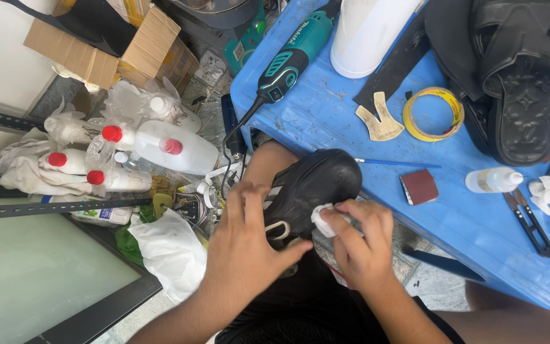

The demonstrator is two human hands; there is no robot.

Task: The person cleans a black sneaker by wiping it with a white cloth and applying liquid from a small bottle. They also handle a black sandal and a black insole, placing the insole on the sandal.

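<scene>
L hand (244, 250) grips the black shoe (310, 188) from its near side, fingers spread over the side w/ white stripes, thumb hooked toward the sole. R hand (361, 239) is closed narrow round a small white cloth wad (321, 220), pressing it on the shoe's upper. Shoe sits on the person's lap, toe pointing away, just at the near edge of the blue table (472, 216).

Rel. to the shoe: brown sandpaper block (419, 186) close on its right, thin blue brush (396, 163) just beyond the toe. Further right, small white glue bottle (493, 180) & black snips (529, 220). Beyond it on the table: yellow tape roll (433, 114), pale cut-out piece (380, 121), teal rotary tool (288, 60), white container (367, 32), black sandals (514, 76). Left of the shoe, on the floor: red-capped bottles (141, 150), white plastic bag (170, 251), cardboard box (122, 44).
</scene>
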